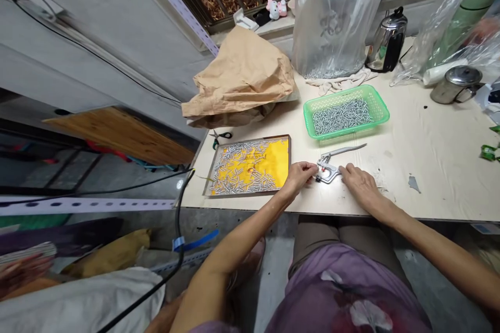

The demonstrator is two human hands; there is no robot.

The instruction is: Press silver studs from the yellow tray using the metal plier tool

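Observation:
Silver hand pliers (328, 174) with two long handles, spread apart, rest at the table's front edge. My right hand (361, 186) is closed around the lower handle. At the jaw end my left hand (300, 177) is closed in a pinch; what its fingertips hold is too small to make out. A small red part shows inside the jaws. Left of my left hand lies a shallow tray (283, 164) with a yellow bottom, strewn with small silver metal pins (234, 184). Behind the pliers stands a green plastic basket (312, 134) with many similar pins inside.
Scissors (221, 137) lie behind the tray, beside a crumpled brown paper bag (246, 70). Farther back stand a clear plastic bag (332, 21) and a kettle (388, 41). A lidded metal cup (455, 86) is at the right. Another person's hand (27, 268) shows at lower left.

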